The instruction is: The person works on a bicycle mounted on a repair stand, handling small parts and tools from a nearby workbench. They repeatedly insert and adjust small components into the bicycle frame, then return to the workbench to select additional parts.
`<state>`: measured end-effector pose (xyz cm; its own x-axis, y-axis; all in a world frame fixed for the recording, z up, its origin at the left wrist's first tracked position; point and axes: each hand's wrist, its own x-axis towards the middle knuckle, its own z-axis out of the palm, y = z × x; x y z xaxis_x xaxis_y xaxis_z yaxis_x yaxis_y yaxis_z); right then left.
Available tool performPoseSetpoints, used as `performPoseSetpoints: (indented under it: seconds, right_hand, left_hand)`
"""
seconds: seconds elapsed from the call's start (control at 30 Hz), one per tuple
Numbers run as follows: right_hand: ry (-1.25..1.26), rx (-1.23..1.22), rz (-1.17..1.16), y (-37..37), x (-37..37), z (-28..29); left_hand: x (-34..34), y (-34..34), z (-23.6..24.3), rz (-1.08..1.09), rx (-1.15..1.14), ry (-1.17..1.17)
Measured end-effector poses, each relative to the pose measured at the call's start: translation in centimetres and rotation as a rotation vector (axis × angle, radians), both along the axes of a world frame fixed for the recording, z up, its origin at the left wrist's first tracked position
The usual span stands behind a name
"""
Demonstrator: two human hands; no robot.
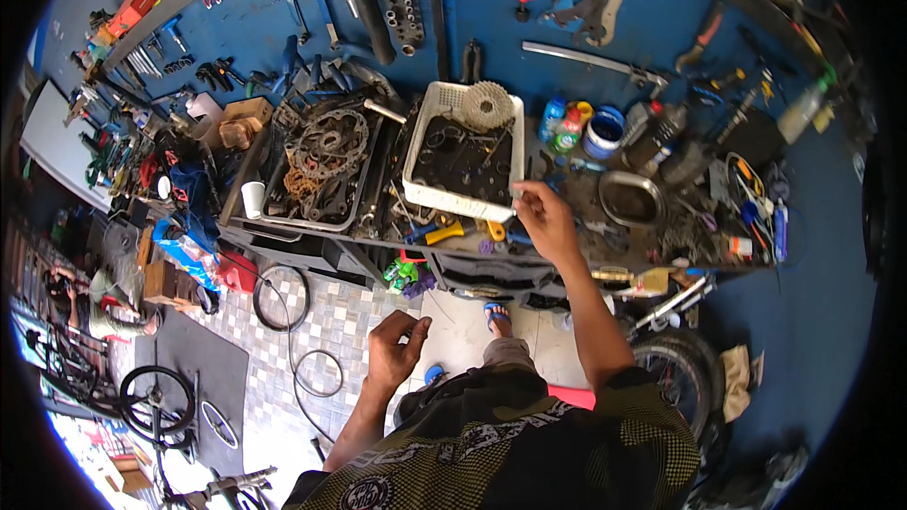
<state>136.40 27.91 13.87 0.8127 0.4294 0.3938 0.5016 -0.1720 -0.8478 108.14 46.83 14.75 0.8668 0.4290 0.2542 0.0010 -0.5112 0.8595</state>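
Observation:
My right hand (548, 227) reaches over the workbench, its thumb and fingers closed at the right front edge of a white plastic basket (453, 205). Any smaller thing between those fingertips is hidden. Inside the basket lie a round toothed cassette (488, 107) at the back and many small dark parts. Short of the bench, my left hand (395, 348) hangs over the floor with its fingers curled in; nothing shows in it. Just in front of the basket lies a yellow-handled screwdriver (444, 232).
Left of the basket, a metal tray (331, 225) carries chainrings (331, 144) and a rusty chain, beside a white cup (253, 198). An oval metal bowl (631, 200), bottles and a blue tub (603, 132) stand to the right. Tools hang on the blue wall. A tyre (675, 373) leans below.

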Motion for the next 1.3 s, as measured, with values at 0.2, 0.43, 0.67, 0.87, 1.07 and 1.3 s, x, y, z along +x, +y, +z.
performPoseSetpoints:
  seconds: [0.2,0.43,0.67,0.87,1.07,1.3]
  right_hand:
    - [-0.123,-0.385,0.122,9.2,16.7,-0.7]
    - [-0.226,-0.698,0.216,15.9,23.6,-7.1]
    - [-0.107,-0.602,0.334,16.0,23.7,-7.0]
    - [0.434,-0.38,0.858,11.1,21.5,-1.5]
    - [0.291,-0.341,1.034,7.7,19.5,4.0]
    - [0.237,-0.272,1.046,6.9,19.6,5.3]
  left_hand:
    - [9.5,-2.9,2.0,0.168,0.039,-0.032]
    - [14.6,-4.4,3.4,0.273,0.023,0.061]
    - [14.8,-3.0,3.4,0.401,0.041,0.093]
    - [18.5,-1.5,3.6,0.285,0.099,0.062]
    - [23.9,0.2,4.0,0.069,0.154,0.072]
    - [26.7,0.0,4.3,-0.015,0.168,-0.077]
